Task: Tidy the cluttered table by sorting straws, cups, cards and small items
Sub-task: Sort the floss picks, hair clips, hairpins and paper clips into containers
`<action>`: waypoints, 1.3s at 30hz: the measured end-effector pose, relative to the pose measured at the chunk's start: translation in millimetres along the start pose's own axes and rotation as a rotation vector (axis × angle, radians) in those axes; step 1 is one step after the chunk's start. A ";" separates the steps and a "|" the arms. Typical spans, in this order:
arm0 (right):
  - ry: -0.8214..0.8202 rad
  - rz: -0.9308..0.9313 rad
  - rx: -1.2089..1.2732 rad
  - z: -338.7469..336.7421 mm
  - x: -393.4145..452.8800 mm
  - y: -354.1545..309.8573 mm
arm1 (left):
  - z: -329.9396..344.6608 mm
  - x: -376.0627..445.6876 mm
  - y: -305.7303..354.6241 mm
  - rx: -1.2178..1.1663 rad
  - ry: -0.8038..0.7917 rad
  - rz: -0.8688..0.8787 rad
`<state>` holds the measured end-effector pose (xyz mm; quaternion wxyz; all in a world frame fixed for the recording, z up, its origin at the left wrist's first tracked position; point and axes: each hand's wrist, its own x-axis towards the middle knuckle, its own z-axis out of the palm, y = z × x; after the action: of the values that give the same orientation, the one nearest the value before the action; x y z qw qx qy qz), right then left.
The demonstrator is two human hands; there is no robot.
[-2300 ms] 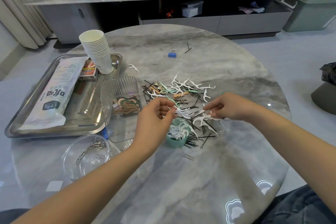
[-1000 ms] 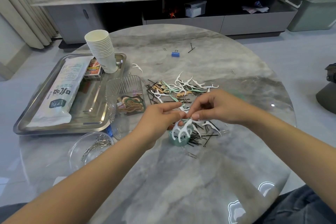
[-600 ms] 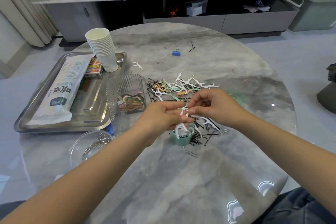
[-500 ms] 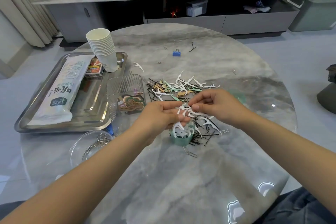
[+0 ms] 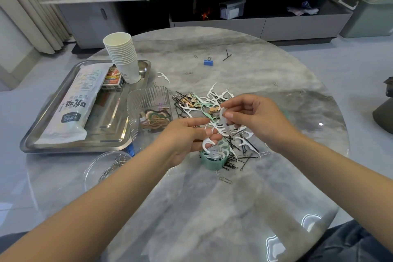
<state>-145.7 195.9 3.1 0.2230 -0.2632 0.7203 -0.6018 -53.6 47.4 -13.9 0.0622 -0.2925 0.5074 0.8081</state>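
green cup [image 5: 212, 162] half hidden by left hand [image 5: 185, 140], floss picks inside

near table [image 5: 212, 219] bare, clutter pile [image 5: 212, 112] mid-table

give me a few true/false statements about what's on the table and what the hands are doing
1. The stack of paper cups stands in the metal tray. True.
2. The right hand pinches a white floss pick. True.
3. The blue binder clip lies inside the clear ribbed container. False: it lies on the bare table, far side.
4. The small green cup is empty. False: white floss picks stick out of it.
5. The left hand rests flat on the table. False: it holds floss picks above the green cup.
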 end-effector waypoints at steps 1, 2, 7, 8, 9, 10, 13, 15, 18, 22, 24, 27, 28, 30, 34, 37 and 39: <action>0.000 -0.008 0.021 0.1 -0.4 0.0 | 0.4 -0.8 0.3 -0.011 -0.003 -0.005; -0.006 -0.017 0.044 0.0 -0.9 0.3 | 1.0 -1.2 0.5 -0.022 -0.008 -0.010; 0.015 -0.306 -0.307 5.6 -7.6 5.8 | -0.7 1.8 0.6 -0.088 -0.018 -0.014; 0.017 -0.408 -0.404 8.3 -9.4 8.3 | -1.0 2.5 0.5 -0.085 -0.015 -0.012; -0.003 -0.493 -0.453 11.1 -11.3 11.2 | -0.7 2.8 0.8 -0.086 -0.010 -0.009; -0.039 -0.547 -0.474 13.3 -12.9 14.1 | -0.2 2.7 1.1 -0.093 -0.002 -0.008; -0.098 -0.592 -0.533 15.3 -11.7 19.2 | 1.0 2.2 2.6 -0.139 0.002 -0.009; -0.102 -0.599 -0.588 13.6 -9.1 21.3 | 1.9 1.5 3.6 -0.157 -0.002 -0.007; -0.129 -0.502 -0.549 9.8 -8.5 20.5 | 3.0 1.0 3.0 -0.113 0.026 0.006; -0.204 -0.491 -0.541 2.8 -8.4 16.0 | 4.0 -0.1 0.7 -0.073 0.072 0.020; -0.238 -0.595 -0.659 2.8 -8.6 18.5 | 4.6 -1.0 1.2 -0.086 0.098 0.041; -0.207 -0.672 -0.700 7.0 -10.1 26.6 | 7.0 -3.0 0.8 -0.103 0.114 0.056; -0.180 -0.714 -0.716 9.8 -10.8 29.4 | 8.2 -3.9 -0.4 -0.101 0.116 0.051; -0.131 -0.819 -0.758 13.8 -11.8 32.6 | 10.5 -5.4 -2.4 -0.100 0.120 0.044; -0.041 -0.967 -0.838 14.2 -14.6 28.7 | 12.9 -8.1 0.6 -0.154 0.104 0.046; -0.017 -1.000 -0.911 10.2 -14.5 28.1 | 11.1 -9.1 2.6 -0.149 0.087 0.033; -0.019 -1.001 -0.916 8.7 -15.0 29.2 | 10.0 -10.1 3.1 -0.098 0.058 0.009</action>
<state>-132.0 203.1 -27.2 -0.2102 -0.6382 0.6920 -0.2641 -50.6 56.5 -2.9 0.0296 -0.3163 0.4701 0.8234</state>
